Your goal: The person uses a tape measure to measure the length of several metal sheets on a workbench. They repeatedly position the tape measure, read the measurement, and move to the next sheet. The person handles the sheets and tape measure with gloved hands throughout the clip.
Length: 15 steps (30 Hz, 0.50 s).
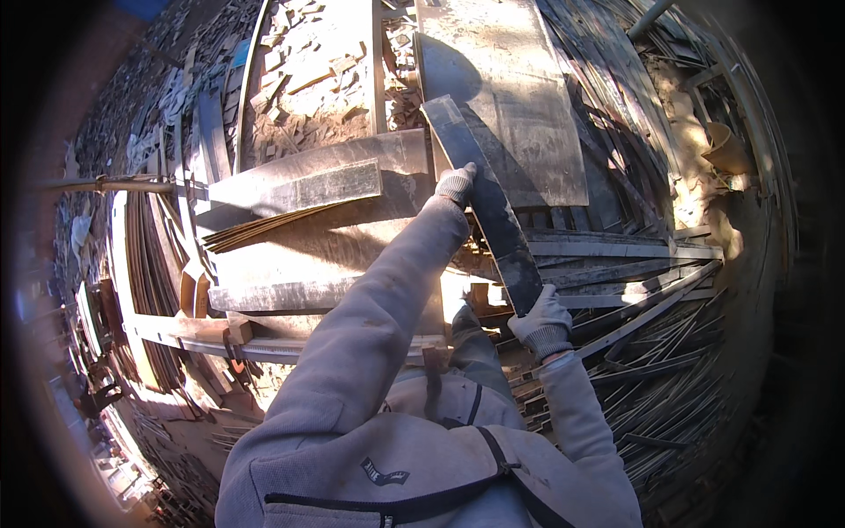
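Observation:
A long dark board [493, 207] is held up at a slant in front of me, its far end pointing up and to the left. My left hand [458, 183], in a pale work glove, grips its left edge around the middle. At the near end my right hand [544, 321], gloved too, is closed on the board's lower corner. Some of the fingers of both hands are hidden by the board. Left of it, a stack of similar narrow boards [304, 201] lies fanned out on a wide flat panel [330, 264].
Beyond the board lies a large worn sheet [519, 114]. Wood scraps [304, 62] cover the ground at the far left. Long strips [651, 361] are piled at the right. A wooden block [238, 330] sits on a pale rail [290, 350] near my left side. A pole [114, 185] juts in from the left.

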### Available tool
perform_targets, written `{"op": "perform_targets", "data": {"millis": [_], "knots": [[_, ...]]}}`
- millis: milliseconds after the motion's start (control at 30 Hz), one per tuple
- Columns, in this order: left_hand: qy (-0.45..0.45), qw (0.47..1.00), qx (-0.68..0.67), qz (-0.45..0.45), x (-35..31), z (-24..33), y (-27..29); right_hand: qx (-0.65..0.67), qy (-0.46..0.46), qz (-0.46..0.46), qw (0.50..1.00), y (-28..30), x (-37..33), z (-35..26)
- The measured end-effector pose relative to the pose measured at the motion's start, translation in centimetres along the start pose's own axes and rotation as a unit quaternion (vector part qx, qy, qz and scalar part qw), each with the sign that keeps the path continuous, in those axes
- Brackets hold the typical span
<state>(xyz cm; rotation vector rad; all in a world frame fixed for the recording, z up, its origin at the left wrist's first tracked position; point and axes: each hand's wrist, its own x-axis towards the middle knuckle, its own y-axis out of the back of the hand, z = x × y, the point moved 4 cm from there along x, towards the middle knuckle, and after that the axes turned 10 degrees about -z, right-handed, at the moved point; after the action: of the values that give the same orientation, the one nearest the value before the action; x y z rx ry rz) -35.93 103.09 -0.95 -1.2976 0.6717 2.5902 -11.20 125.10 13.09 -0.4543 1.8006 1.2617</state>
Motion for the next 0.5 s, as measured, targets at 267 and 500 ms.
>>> {"op": "perform_targets", "data": {"millis": [267,500], "knots": [[-0.023,1.000,0.004,0.004,1.5,-0.6,0.3,0.008,-0.013,-0.011,1.000,0.0,0.3,-0.6],[-0.022,0.999,0.020,0.021,1.7,-0.3,0.8,0.018,-0.012,-0.012,1.000,-0.2,0.3,-1.6]]}}
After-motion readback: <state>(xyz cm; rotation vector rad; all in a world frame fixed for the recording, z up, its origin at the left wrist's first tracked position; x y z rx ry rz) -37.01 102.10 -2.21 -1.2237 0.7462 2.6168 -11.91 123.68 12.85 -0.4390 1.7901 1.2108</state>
